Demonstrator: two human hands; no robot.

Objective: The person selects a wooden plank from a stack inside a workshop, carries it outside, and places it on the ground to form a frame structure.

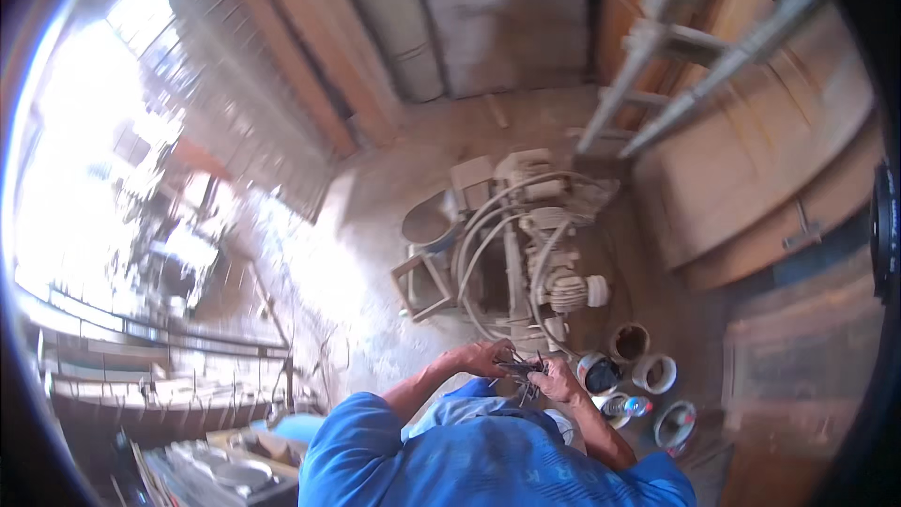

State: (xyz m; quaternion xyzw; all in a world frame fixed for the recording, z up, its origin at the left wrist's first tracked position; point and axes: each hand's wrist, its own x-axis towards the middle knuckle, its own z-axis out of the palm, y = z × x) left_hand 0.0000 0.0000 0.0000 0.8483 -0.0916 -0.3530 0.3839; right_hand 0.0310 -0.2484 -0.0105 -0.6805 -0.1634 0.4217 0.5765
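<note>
Both my hands are close together in front of my blue shirt. My left hand (481, 357) has its fingers curled round a loose bundle of thin dark strips (524, 372), which may be wire or metal; blur hides the exact kind. On the bundle's other side, my right hand (557, 379) pinches it from the right. Several thin ends stick out below and between the hands. Just beyond lies a dusty machine (554, 268) with a ribbed motor and pale hoses (488, 216) looping over it.
Several open cans and buckets (654, 374) stand on the floor to my right, beside a clear bottle (638, 407). A square frame (420, 287) and a round pan (430, 223) lie left of the machine. A ladder (648, 84) leans at far right, near wooden panels (751, 160).
</note>
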